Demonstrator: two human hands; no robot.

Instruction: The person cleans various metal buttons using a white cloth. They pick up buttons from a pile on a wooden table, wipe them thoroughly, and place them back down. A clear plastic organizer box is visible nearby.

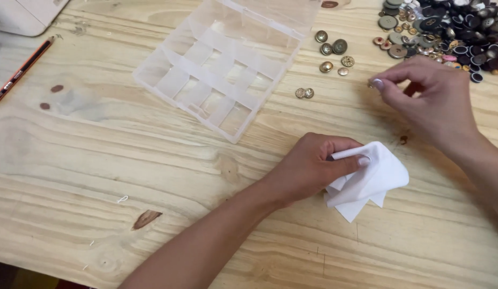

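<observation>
Lower centre of frame, on the wooden surface (99, 160): left hand (308, 166) clenched on white cloth (374, 179). Right of centre: right hand (431, 96), fingertips pinched together, contents too small to tell, near small metal buttons (332, 51). Upper centre: clear compartment box (222, 64).

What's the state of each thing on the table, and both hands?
Left hand: gripping white cloth, crumpled, on the table.
Right hand: fingertips pinched; what they hold is too small to tell.
Clear divided box: open, compartments empty.
Button pile: heaped, unsorted.
Metal buttons: loose, lying apart.
Pencil: lying flat.
</observation>
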